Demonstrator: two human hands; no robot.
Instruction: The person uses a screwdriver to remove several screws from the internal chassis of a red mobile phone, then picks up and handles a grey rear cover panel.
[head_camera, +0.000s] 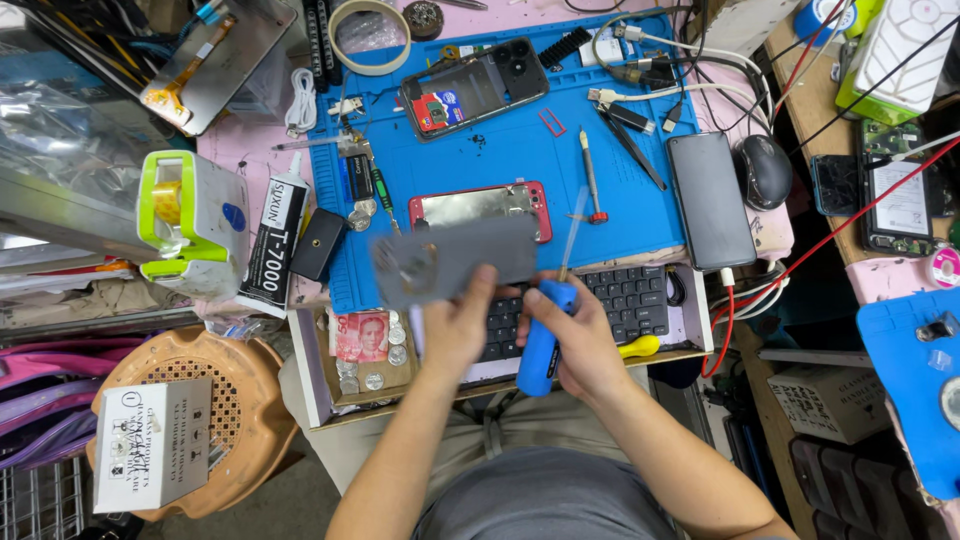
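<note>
The left hand (458, 325) is closed on the lower edge of a grey phone panel (455, 262), thumb on top, holding it flat and slightly blurred just above the black keyboard (630, 300). The right hand (578, 340) is wrapped around the blue handle of a screwdriver (543, 345), whose thin shaft slants up past the right end of the panel.

Taking the keyboard as the landmark: directly beyond it, on the blue work mat (520, 150), lies a red-framed phone body (485, 207), partly hidden by the grey panel. A small red-tipped driver (592, 180) lies on the mat just right of that. Farther beyond, a phone in a clear case (475, 87) rests near the mat's far edge. A dark phone (711, 200) lies face up beyond the keyboard's right end, with a black mouse (764, 170) beside it. Left of the keyboard, a tray holds a banknote (361, 336) and coins (372, 380). A glue tube (271, 245) lies farther left on the surface.
</note>
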